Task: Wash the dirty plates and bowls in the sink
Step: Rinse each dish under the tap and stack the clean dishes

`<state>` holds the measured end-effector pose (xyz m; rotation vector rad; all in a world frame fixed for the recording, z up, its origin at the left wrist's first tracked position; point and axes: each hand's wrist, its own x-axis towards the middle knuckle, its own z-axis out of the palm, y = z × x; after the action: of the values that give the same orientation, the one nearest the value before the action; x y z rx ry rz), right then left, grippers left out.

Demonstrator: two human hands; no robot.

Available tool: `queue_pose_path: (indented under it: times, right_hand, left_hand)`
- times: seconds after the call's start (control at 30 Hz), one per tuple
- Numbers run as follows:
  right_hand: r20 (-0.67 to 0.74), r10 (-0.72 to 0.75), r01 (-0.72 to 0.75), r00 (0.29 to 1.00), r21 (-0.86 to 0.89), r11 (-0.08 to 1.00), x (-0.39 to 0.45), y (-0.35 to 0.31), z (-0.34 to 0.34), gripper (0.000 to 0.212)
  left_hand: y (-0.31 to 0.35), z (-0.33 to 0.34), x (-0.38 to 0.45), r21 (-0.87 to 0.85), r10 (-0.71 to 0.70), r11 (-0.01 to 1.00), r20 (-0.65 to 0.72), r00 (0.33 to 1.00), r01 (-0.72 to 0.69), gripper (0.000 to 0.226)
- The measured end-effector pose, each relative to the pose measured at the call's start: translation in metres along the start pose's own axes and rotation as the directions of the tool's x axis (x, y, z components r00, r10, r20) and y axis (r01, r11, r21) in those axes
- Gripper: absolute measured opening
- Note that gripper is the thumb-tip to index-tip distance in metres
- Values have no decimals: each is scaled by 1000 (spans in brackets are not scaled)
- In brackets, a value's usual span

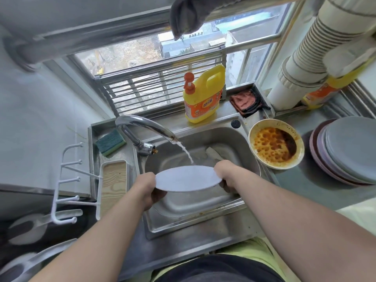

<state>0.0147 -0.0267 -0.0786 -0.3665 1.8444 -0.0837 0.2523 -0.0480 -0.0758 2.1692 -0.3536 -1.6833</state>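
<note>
- Round white plate: held level over the basin of the stainless steel sink, gripped at opposite edges by both hands
- Left hand: fingers curled under the plate's left rim, thumb side on top; firm hold on the plate
- Right hand: fingers wrapped round the plate's right rim from beneath; firm hold on the plate
- Curved chrome tap: mounted at the sink's back left, spout over the basin, thin stream of water falling onto the plate's far edge
- Round cream bowl smeared with orange-red sauce: resting on the sink's right rim, just beside the basin
- Stack of round grey and mauve plates: on the counter to the right of the dirty bowl
- Yellow detergent bottle with orange pump: upright on the ledge behind the sink
- Green and yellow sponge: on the ledge left of the tap
- Reddish-brown cloth: folded in the corner tray right of the bottle
- White wire rack with hooks: left of the sink, beside a white-framed wooden tray
- Crumpled pale item on the basin floor behind the plate: nature unclear
</note>
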Motion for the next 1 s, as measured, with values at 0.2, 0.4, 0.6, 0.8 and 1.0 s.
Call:
queue_pose_path:
  times: [0.2,0.4,0.6,0.8,1.0]
  right_hand:
    - [25,70,-68,997,-49,996,5,14,-20,41]
    - [-42,-168,140,985,-379,915,0,10,-58,16]
    - [-282,-462,300,841,-466,832,-17,29,-144,32]
    - [-438,-587,310,681,-554,773,-14,93,-255,36]
    - [-578,-547,287,606,-483,827,6,171,-379,35]
  left_hand:
    - [-24,7,6,250,-172,954,-4,985,168,24]
    - [-45,50,-17,586,94,804,42,995,-101,28]
    - [-53,123,-56,464,423,791,56,904,-399,18]
    - [-46,232,-121,419,625,678,104,774,-604,16]
    - [-52,362,-167,379,600,628,319,733,-679,22]
